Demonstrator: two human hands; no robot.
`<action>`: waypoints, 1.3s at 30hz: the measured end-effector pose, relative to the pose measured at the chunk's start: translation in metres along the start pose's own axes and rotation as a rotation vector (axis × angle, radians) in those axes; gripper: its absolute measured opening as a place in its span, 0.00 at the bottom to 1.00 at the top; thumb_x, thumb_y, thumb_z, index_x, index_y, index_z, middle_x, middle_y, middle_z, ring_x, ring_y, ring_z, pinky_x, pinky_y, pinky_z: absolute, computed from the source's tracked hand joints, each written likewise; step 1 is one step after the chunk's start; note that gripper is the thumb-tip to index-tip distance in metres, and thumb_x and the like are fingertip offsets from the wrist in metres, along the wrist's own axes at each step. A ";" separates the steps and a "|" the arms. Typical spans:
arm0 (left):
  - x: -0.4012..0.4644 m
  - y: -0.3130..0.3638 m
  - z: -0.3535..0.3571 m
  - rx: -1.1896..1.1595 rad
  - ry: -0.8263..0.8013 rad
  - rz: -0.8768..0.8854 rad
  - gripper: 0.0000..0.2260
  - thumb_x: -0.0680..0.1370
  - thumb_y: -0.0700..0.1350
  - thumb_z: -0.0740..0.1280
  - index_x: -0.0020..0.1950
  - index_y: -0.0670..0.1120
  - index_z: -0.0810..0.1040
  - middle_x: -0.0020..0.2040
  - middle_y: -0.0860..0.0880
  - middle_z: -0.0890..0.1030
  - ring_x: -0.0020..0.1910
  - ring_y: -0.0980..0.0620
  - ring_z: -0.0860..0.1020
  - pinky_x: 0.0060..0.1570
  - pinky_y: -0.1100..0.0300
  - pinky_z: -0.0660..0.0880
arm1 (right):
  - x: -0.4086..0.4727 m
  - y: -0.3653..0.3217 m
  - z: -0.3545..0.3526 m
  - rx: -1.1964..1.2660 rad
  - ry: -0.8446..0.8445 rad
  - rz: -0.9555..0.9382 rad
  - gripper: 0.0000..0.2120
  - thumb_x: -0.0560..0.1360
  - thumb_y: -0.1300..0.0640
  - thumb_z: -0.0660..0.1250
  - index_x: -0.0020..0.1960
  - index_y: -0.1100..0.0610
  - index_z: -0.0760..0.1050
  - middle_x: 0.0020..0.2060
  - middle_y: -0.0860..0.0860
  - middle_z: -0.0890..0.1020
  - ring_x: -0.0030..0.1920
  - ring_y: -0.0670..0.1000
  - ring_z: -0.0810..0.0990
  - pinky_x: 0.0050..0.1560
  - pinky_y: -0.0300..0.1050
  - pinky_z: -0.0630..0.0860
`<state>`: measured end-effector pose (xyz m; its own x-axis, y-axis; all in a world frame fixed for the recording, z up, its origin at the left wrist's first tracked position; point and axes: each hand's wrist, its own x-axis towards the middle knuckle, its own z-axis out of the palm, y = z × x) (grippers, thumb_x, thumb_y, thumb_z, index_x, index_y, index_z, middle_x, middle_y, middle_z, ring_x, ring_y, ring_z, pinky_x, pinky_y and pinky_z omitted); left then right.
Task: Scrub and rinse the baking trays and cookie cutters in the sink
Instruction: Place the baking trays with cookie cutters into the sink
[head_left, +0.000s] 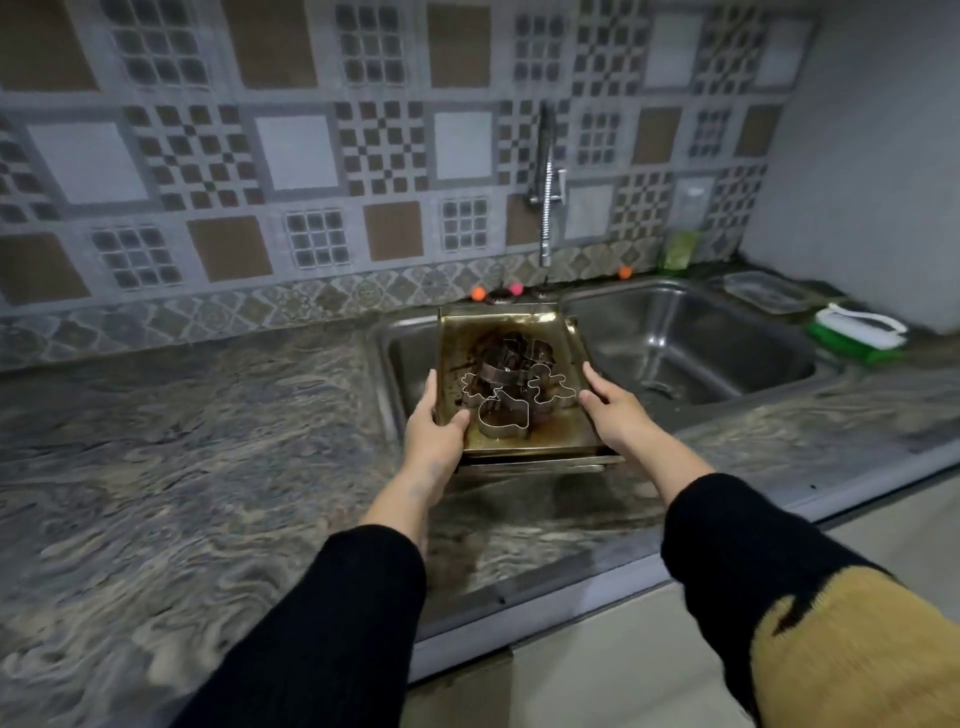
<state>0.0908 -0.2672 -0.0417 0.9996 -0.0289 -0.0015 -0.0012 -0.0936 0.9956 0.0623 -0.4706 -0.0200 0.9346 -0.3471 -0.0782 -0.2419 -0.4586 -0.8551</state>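
Head view over a marbled grey stone counter (182, 441): I am holding a stack of stained, brass-coloured rectangular metal baking trays (566, 431) above the left basin of a double stainless-steel sink (701, 343), the stack's near edge reaching over the counter. My left hand (435, 422) is gripping the trays' left rim, thumb curled onto the top tray's floor. My right hand (613, 410) is clasping the right rim, fingers wrapped along the edge. A cluster of thin silver metal cookie cutters (511, 387) is lying on the top tray, amid dark burnt residue. A chrome tap with a flexible spout (545, 182) is standing behind the sink, and a green-and-white scrubbing brush (860, 332) is resting on the counter at the far right.
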 end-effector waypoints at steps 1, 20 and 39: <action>0.003 0.001 0.020 -0.007 -0.013 -0.003 0.30 0.80 0.38 0.64 0.78 0.55 0.56 0.72 0.53 0.69 0.64 0.54 0.73 0.66 0.57 0.69 | 0.005 0.008 -0.017 -0.018 0.013 0.001 0.22 0.83 0.54 0.54 0.76 0.43 0.57 0.76 0.49 0.60 0.68 0.53 0.70 0.60 0.43 0.68; 0.139 -0.001 0.319 -0.029 -0.225 -0.054 0.29 0.80 0.38 0.63 0.76 0.57 0.60 0.65 0.56 0.74 0.61 0.53 0.76 0.63 0.53 0.73 | 0.198 0.149 -0.226 -0.034 0.123 0.138 0.22 0.82 0.53 0.55 0.75 0.45 0.58 0.75 0.51 0.61 0.74 0.54 0.62 0.73 0.48 0.59; 0.236 -0.057 0.455 0.163 -0.105 -0.423 0.19 0.79 0.37 0.62 0.67 0.55 0.69 0.52 0.51 0.78 0.52 0.51 0.78 0.57 0.53 0.74 | 0.390 0.249 -0.250 -0.088 -0.191 0.373 0.21 0.83 0.54 0.53 0.75 0.45 0.58 0.75 0.52 0.61 0.73 0.55 0.62 0.72 0.52 0.61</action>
<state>0.3141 -0.7219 -0.1412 0.9049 -0.0548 -0.4220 0.3928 -0.2737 0.8779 0.3010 -0.9246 -0.1357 0.8082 -0.3487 -0.4746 -0.5864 -0.4012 -0.7037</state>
